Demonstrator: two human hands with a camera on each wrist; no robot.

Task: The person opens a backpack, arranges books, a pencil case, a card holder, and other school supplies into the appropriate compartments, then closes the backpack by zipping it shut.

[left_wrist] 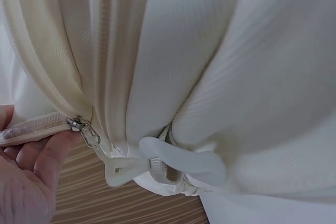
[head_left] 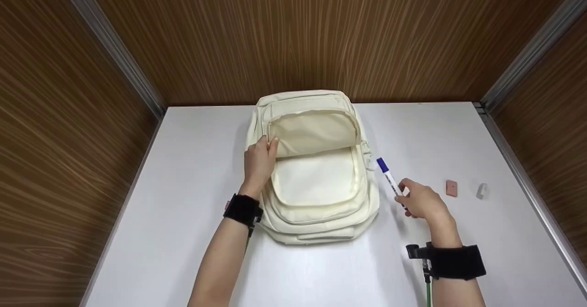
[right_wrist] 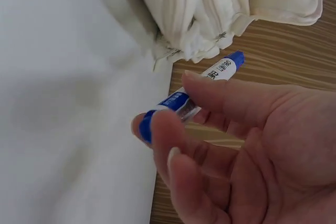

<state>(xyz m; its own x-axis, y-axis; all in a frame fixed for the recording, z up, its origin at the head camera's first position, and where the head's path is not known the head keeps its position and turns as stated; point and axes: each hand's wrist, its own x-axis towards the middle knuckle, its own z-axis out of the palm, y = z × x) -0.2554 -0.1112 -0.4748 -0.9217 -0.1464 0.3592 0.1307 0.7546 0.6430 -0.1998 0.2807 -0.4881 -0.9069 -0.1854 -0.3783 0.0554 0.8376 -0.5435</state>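
Note:
A cream backpack [head_left: 316, 178] lies on the white table with its front pocket unzipped and the pocket flap [head_left: 316, 133] lifted. My left hand [head_left: 260, 162] pinches the left edge of that flap. Close by in the left wrist view hangs a metal zipper pull [left_wrist: 84, 129], just beside the fingers of my left hand [left_wrist: 31, 171]. Right of the bag, my right hand [head_left: 422, 200] pinches a white marker [head_left: 391, 181] with a blue cap, held tilted above the table. In the right wrist view, thumb and fingertips grip the marker [right_wrist: 220, 70] near its middle.
On the table right of my right hand lie a small pink block [head_left: 451, 188] and a small translucent piece [head_left: 481, 190]. Wood-grain panels [head_left: 302, 36] enclose the table [head_left: 192, 169] at the back and both sides.

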